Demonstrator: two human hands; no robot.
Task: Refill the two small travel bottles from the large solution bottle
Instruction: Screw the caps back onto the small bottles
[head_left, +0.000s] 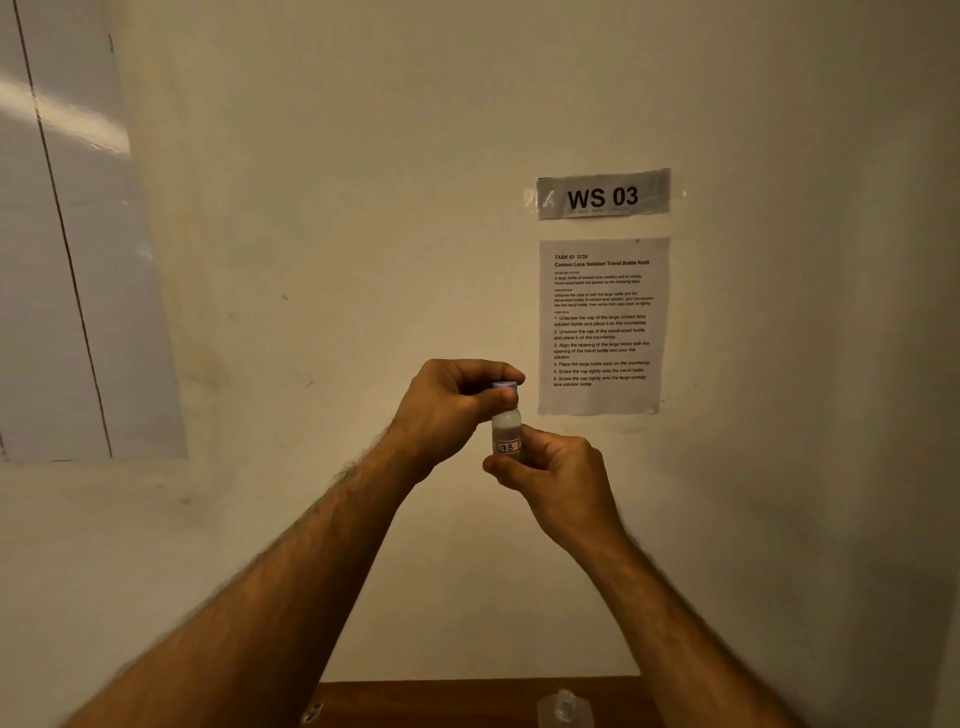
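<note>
I hold a small clear travel bottle (506, 430) upright in the air in front of the wall. It carries a small label reading "7B" and holds whitish liquid. My right hand (558, 475) grips its lower body from the right. My left hand (452, 410) pinches the pale blue cap (505, 386) on top of it with thumb and fingers. At the bottom edge of the view, the top of a clear bottle (565, 707) shows on the brown table (467, 704); most of it is cut off.
A cream wall fills the view, with a "WS 03" sign (603, 195) and a printed task sheet (602, 325) taped at the right. A pale panel (67, 260) stands at the left. A small object (313, 711) lies at the table's left end.
</note>
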